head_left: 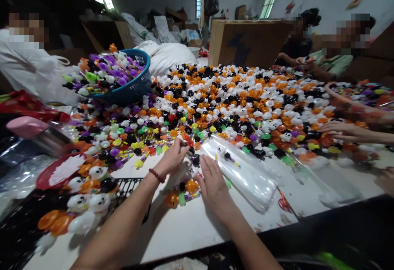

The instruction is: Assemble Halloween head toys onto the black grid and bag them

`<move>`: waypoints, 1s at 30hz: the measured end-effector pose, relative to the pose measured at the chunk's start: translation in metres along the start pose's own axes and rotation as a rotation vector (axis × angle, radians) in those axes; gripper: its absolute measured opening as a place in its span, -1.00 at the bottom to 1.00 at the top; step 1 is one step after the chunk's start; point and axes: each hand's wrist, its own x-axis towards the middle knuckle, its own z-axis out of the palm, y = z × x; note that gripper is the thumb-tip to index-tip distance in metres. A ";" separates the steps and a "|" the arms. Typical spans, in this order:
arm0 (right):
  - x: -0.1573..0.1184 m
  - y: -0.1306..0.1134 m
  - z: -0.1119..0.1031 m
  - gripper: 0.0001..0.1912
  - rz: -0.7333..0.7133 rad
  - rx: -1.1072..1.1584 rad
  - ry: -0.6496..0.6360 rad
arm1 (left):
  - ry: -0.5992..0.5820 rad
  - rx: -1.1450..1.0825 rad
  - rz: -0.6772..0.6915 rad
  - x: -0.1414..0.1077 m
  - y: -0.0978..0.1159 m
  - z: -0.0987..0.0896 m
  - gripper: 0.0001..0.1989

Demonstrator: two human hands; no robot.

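Note:
My left hand (172, 156), with a beaded bracelet at the wrist, reaches into the near edge of a heap of small plastic Halloween toys (240, 93). Its fingers are bent together at the toys, and what they hold is hidden. My right hand (212, 181) lies low over the white table (184, 241), fingers stretched out, beside a small group of toys. In that group are an orange pumpkin piece (171, 200) and a white ghost piece (191, 172). To the right of this hand lies a stack of clear plastic bags (243, 175), with a loose toy stick on top.
A blue basket (123, 93) full of toys tilts at the back left. On the left are a red bowl (46, 175) of white material, a black crate (131, 186) and a pink-lidded bottle (30, 128). Co-workers' hands (344, 130) are at the heap's right side.

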 end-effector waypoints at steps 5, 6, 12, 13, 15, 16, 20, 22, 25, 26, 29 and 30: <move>0.003 0.003 0.011 -0.28 0.015 0.002 -0.036 | -0.250 -0.427 0.113 -0.033 0.027 0.012 -0.73; 0.000 0.005 0.011 -0.27 0.033 0.014 -0.045 | -0.199 -0.409 0.114 -0.029 0.028 0.014 -0.74; -0.025 0.017 0.000 -0.35 0.186 0.047 -0.087 | 0.044 0.140 0.258 0.052 0.027 0.025 -0.72; -0.028 0.017 -0.003 -0.36 0.197 0.051 -0.092 | 0.028 0.173 0.299 0.067 0.029 0.029 -0.70; -0.031 0.018 -0.009 -0.36 0.204 0.054 -0.098 | -0.022 0.226 0.367 0.093 0.034 0.040 -0.69; -0.032 0.019 -0.011 -0.35 0.208 0.056 -0.097 | -0.043 0.257 0.387 0.103 0.036 0.047 -0.71; -0.036 0.022 -0.021 -0.29 0.279 0.058 -0.056 | -0.067 0.340 0.393 0.129 0.038 0.071 -0.80; -0.040 0.025 -0.025 -0.29 0.315 0.062 -0.043 | -0.055 0.345 0.375 0.134 0.033 0.077 -0.81; -0.045 0.029 -0.031 -0.35 0.322 0.098 -0.055 | -0.023 0.306 0.341 0.132 0.023 0.076 -0.87; -0.045 0.030 -0.033 -0.38 0.324 0.118 -0.061 | -0.005 0.278 0.332 0.130 0.019 0.074 -0.89; -0.043 0.028 -0.039 -0.45 0.354 0.185 -0.063 | 0.084 0.146 0.300 0.120 0.014 0.060 -0.82; -0.041 0.027 -0.040 -0.46 0.369 0.208 -0.059 | 0.126 0.089 0.283 0.116 0.014 0.055 -0.78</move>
